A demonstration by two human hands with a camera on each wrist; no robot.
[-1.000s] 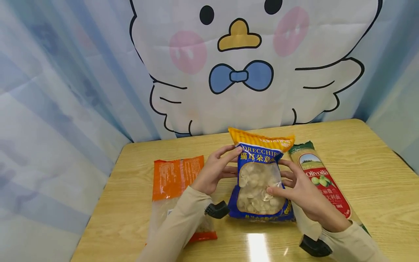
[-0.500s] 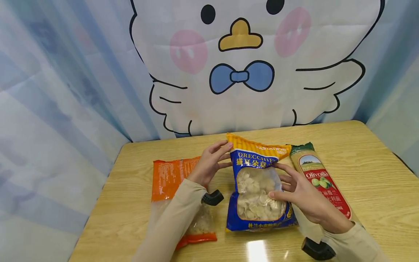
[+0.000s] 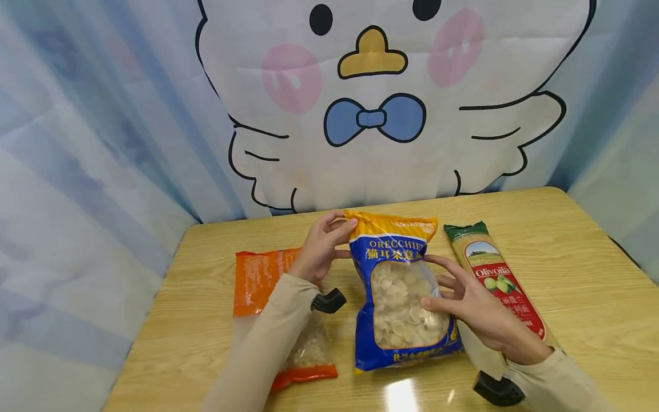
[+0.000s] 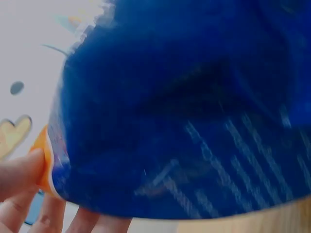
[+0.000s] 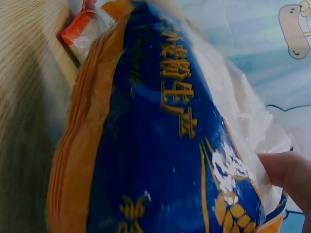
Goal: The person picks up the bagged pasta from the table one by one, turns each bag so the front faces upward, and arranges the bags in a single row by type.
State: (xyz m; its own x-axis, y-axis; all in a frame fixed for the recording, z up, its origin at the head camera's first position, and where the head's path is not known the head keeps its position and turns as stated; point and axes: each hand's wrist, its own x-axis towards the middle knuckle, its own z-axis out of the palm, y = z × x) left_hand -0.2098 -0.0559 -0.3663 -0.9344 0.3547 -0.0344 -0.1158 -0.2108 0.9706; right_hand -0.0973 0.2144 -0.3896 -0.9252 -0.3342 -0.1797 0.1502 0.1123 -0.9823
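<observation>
Between both hands a blue and yellow bag of orecchiette pasta (image 3: pixel 407 303) stands tilted back, its clear window facing the head camera. My left hand (image 3: pixel 320 246) pinches the yellow top left corner, thumb in front and fingers behind. On the other side my right hand (image 3: pixel 471 303) grips the bag's right edge, with the thumb (image 5: pixel 286 170) over the clear window. The left wrist view is filled by the bag's blue side (image 4: pixel 170 121), blurred and dark. In the right wrist view the bag's orange crimped bottom seam (image 5: pixel 80 131) shows close up.
An orange and clear bag (image 3: pixel 259 280) lies on the wooden table (image 3: pixel 175 332) to the left, partly under the left forearm. A green-topped Olivoila pasta pack (image 3: pixel 496 274) lies to the right, partly behind the right hand. A printed curtain (image 3: pixel 370 166) hangs behind the table.
The pasta bag has shifted slightly left and its bottom nearer the head camera. My left hand has moved left with its top corner, while the right hand keeps its hold on the edge.
</observation>
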